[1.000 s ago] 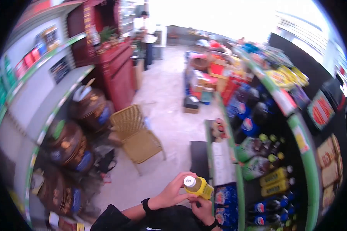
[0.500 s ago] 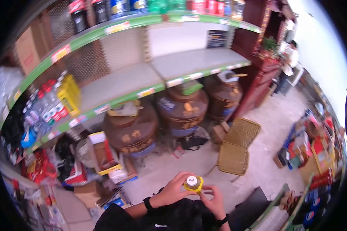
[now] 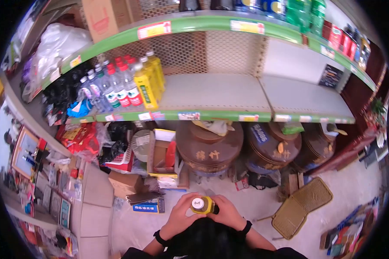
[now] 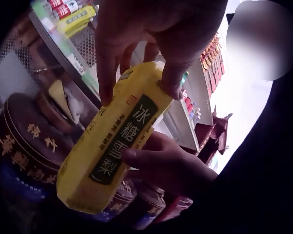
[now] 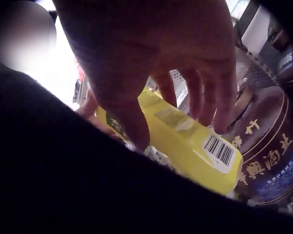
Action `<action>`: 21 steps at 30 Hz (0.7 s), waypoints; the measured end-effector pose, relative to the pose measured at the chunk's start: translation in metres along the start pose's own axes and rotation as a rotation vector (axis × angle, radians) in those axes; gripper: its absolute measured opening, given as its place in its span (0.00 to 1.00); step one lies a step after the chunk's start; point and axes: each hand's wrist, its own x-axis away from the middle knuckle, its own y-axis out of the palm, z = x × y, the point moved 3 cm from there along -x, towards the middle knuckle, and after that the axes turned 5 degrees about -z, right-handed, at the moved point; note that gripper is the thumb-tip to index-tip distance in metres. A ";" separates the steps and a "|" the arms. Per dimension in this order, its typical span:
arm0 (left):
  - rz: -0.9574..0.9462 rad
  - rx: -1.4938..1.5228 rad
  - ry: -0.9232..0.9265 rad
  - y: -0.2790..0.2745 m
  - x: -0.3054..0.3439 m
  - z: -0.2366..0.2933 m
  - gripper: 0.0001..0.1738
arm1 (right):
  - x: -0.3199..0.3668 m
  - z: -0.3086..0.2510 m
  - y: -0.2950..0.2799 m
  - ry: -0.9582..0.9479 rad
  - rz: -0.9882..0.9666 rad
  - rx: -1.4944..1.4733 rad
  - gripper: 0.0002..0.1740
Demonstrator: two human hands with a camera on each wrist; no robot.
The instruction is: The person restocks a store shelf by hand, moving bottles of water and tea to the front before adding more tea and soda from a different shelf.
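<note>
A yellow-labelled bottle with a white cap (image 3: 198, 203) is held between both hands at the lower middle of the head view. The left hand (image 3: 179, 217) grips it near the cap end; in the left wrist view that hand's fingers and thumb (image 4: 173, 80) pinch the upper part of the yellow bottle (image 4: 112, 141). From the other side the right hand (image 3: 229, 213) holds the bottle lower down. In the right wrist view the right hand (image 5: 156, 58) curls over the bottle (image 5: 185, 141), whose barcode faces the camera.
Ahead stands a green-edged shelf (image 3: 220, 115) with several bottles (image 3: 147, 82) at its left. Large brown jars (image 3: 209, 151) stand below. A cardboard box (image 3: 125, 183) lies on the floor at left, a wicker chair (image 3: 304, 205) at right, and goods fill a left-hand counter (image 3: 52, 151).
The view has swung left from the aisle to face the shelf and jars. Both hands still hold the bottle, and the right hand has come round its side.
</note>
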 end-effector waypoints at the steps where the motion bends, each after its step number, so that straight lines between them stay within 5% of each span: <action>1: 0.033 -0.040 0.017 -0.008 -0.009 0.002 0.35 | -0.015 0.002 -0.002 0.019 -0.060 -0.031 0.32; 4: 0.157 -0.166 0.095 -0.037 -0.045 0.020 0.35 | -0.075 0.001 -0.020 -0.086 -0.065 0.014 0.32; 8: 0.375 -0.315 0.302 -0.080 -0.107 0.043 0.35 | -0.162 -0.032 -0.075 -0.425 0.167 -0.013 0.31; 12: 0.717 0.031 0.372 -0.096 -0.179 0.033 0.29 | -0.237 -0.046 -0.109 -0.439 0.357 -0.096 0.29; 15: 0.751 0.133 0.195 -0.109 -0.223 -0.009 0.24 | -0.288 -0.051 -0.125 -0.393 0.353 -0.318 0.28; 21: 0.698 -0.356 0.150 -0.118 -0.260 -0.036 0.26 | -0.371 -0.037 -0.116 -0.445 0.367 -0.383 0.30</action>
